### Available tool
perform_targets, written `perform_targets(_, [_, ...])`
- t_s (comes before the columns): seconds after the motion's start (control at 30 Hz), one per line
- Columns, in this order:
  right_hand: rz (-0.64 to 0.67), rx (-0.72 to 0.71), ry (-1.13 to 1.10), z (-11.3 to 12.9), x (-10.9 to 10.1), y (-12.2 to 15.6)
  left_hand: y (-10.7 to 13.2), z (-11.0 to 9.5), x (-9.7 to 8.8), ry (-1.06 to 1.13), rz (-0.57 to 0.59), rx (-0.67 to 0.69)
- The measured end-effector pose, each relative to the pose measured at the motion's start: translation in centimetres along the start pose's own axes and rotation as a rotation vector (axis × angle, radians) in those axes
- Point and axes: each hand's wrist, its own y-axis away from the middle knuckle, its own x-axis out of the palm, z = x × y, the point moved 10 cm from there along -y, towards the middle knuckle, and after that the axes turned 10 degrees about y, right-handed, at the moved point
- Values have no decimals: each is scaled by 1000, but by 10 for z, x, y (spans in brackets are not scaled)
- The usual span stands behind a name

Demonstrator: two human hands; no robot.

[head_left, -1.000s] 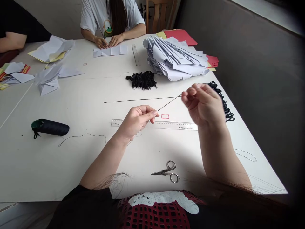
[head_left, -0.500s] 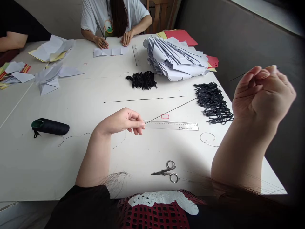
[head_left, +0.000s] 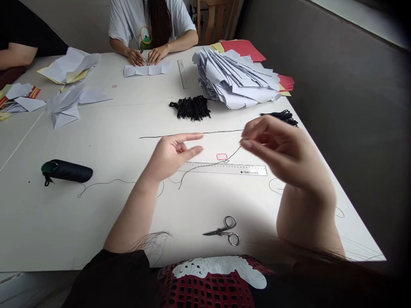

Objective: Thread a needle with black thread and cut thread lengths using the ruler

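My right hand (head_left: pixel 279 149) pinches one end of a dark cord (head_left: pixel 205 165), which droops left across the clear ruler (head_left: pixel 250 170) to a loose end on the table. My left hand (head_left: pixel 176 154) hovers by the ruler's left part, thumb and forefinger apart, holding nothing. Behind both hands a straight black cord (head_left: pixel 173 135) lies on the table. Partly hidden by my right hand is a bundle of looped black cords (head_left: pixel 282 116). Small metal scissors (head_left: pixel 224 231) lie near the front edge, handles spread.
A black thread spool (head_left: pixel 69 170) lies at left, its thin thread trailing right. Black tassel-like cords (head_left: pixel 192 108) sit mid-table, before a big stack of white papers (head_left: pixel 234 79). Across the table a person (head_left: pixel 154 25) works at a folded paper strip (head_left: pixel 146 69). A wall borders the right.
My right hand has come left and down from the far right, still pinching the cord. My left hand has let go of the cord and opened; the taut cord now hangs slack.
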Motion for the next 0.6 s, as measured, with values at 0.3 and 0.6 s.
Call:
perform_targets(0.3, [67, 106, -242, -21, 35, -6, 8, 15, 52, 467, 168, -231])
perform_targets(0.6, [-596, 168, -315, -68, -72, 0, 8, 26, 41, 390, 214, -340])
